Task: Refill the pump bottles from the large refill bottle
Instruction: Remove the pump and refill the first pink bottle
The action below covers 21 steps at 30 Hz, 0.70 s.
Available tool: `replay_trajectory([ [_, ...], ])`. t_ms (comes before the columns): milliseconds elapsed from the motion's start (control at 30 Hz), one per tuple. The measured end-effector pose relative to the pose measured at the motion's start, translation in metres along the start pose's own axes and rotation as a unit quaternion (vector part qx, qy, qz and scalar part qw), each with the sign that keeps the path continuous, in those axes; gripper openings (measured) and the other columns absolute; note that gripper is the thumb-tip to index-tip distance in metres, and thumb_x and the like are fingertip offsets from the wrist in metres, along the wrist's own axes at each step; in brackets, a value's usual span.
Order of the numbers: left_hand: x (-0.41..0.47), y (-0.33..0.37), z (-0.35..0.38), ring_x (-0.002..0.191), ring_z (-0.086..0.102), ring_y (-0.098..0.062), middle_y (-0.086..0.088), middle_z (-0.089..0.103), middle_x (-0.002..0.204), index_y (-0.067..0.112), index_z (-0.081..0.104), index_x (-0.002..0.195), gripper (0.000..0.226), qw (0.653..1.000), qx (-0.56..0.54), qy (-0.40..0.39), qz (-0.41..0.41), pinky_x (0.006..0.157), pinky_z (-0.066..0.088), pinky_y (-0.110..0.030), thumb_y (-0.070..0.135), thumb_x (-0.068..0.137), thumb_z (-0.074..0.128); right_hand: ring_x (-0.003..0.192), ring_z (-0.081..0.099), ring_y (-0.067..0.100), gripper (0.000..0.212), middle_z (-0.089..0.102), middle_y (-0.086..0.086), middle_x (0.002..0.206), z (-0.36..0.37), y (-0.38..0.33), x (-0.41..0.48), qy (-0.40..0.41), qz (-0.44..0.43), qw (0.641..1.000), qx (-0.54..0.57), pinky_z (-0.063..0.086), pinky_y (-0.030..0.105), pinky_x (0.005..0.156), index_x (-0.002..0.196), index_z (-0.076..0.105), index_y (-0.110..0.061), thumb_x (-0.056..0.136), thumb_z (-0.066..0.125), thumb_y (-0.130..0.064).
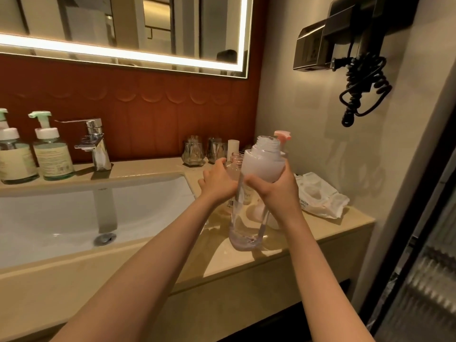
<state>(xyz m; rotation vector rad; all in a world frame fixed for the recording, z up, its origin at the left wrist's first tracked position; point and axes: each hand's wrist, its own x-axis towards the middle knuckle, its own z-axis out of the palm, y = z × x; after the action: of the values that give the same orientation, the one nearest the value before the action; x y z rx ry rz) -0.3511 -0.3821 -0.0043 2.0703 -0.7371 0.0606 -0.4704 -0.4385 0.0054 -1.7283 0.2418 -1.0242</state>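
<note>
Both hands full: right hand (274, 193) wraps the uncapped large refill bottle (261, 164), neck up, beside the open pump bottle (240, 225) the left hand (218, 183) grips on the desk (308, 243), pour seemingly not begun, next a steady tilt over that neck.

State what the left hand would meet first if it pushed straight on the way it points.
Probably the glass tumblers behind the clear bottle the left hand grips; depth is unclear.

Hotel-style bathroom, lit mirror (128, 28), sink (93, 213) with faucet (95, 144), wall-mounted hairdryer (355, 40), drinking glasses (193, 154)
</note>
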Motion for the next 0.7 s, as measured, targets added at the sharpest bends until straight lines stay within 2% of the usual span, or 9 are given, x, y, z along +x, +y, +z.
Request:
replay_trajectory([
  [67, 0.002, 0.001, 0.002, 0.130, 0.032, -0.028, -0.007, 0.044, 0.139, 0.018, 0.031, 0.140, 0.059, 1.000, 0.007, 0.020, -0.008, 0.102, 0.023, -0.041, 0.033, 0.089, 0.055, 0.088, 0.057, 0.007, 0.064, 0.052, -0.008, 0.100, 0.003, 0.000, -0.001, -0.003, -0.009, 1.000, 0.002, 0.050, 0.020, 0.067, 0.119, 0.038, -0.026, 0.069, 0.076, -0.013],
  [200, 0.003, -0.001, -0.002, 0.126, 0.040, -0.022, 0.000, 0.049, 0.134, 0.020, 0.043, 0.133, 0.054, 0.999, 0.015, 0.048, 0.014, 0.099, 0.026, -0.040, 0.035, 0.085, 0.060, 0.086, 0.056, 0.006, 0.065, 0.050, -0.011, 0.100, 0.005, 0.000, -0.004, -0.006, -0.022, 1.000, -0.003, 0.050, 0.018, 0.065, 0.118, 0.036, -0.028, 0.069, 0.077, -0.014],
  [333, -0.008, -0.016, -0.014, 0.121, 0.044, -0.017, 0.002, 0.050, 0.131, 0.023, 0.044, 0.132, 0.061, 0.997, 0.000, 0.064, 0.044, 0.097, 0.025, -0.037, 0.035, 0.076, 0.067, 0.085, 0.057, 0.002, 0.067, 0.047, -0.019, 0.099, 0.013, 0.001, -0.012, 0.007, -0.034, 0.999, -0.008, 0.052, 0.016, 0.065, 0.118, 0.034, -0.032, 0.069, 0.079, -0.024],
  [433, -0.018, -0.021, -0.030, 0.116, 0.049, -0.018, 0.002, 0.054, 0.127, 0.022, 0.047, 0.128, 0.070, 0.996, -0.040, 0.066, 0.040, 0.103, 0.033, -0.043, 0.051, 0.067, 0.067, 0.089, 0.057, 0.003, 0.072, 0.047, -0.018, 0.102, 0.022, -0.002, -0.015, 0.017, -0.036, 0.999, -0.006, 0.052, 0.017, 0.068, 0.117, 0.032, -0.034, 0.065, 0.082, -0.030],
  [533, -0.030, -0.022, -0.046, 0.110, 0.053, -0.017, 0.004, 0.058, 0.121, 0.023, 0.051, 0.122, 0.090, 0.995, -0.063, 0.052, 0.056, 0.097, 0.042, -0.049, 0.076, 0.049, 0.057, 0.083, 0.056, 0.001, 0.065, 0.045, -0.020, 0.098, 0.022, -0.006, -0.017, 0.021, -0.040, 0.999, -0.007, 0.051, 0.011, 0.062, 0.114, 0.036, -0.032, 0.068, 0.081, -0.024],
  [633, -0.045, -0.025, -0.059, 0.112, 0.051, -0.016, 0.002, 0.056, 0.125, 0.022, 0.050, 0.123, 0.092, 0.996, -0.050, 0.032, 0.073, 0.096, 0.044, -0.046, 0.076, 0.050, 0.062, 0.093, 0.060, 0.013, 0.064, 0.055, -0.002, 0.111, 0.018, -0.008, -0.018, 0.023, -0.032, 0.999, -0.016, 0.057, 0.027, 0.071, 0.116, 0.040, -0.031, 0.067, 0.080, -0.024],
  [700, -0.054, -0.024, -0.066, 0.107, 0.050, -0.014, 0.001, 0.056, 0.123, 0.022, 0.050, 0.119, 0.082, 0.995, -0.042, 0.013, 0.089, 0.094, 0.045, -0.041, 0.068, 0.053, 0.065, 0.097, 0.060, 0.017, 0.063, 0.054, 0.001, 0.114, 0.016, -0.012, -0.018, 0.015, -0.029, 0.999, -0.040, 0.056, 0.028, 0.073, 0.115, 0.040, -0.031, 0.067, 0.080, -0.023],
])
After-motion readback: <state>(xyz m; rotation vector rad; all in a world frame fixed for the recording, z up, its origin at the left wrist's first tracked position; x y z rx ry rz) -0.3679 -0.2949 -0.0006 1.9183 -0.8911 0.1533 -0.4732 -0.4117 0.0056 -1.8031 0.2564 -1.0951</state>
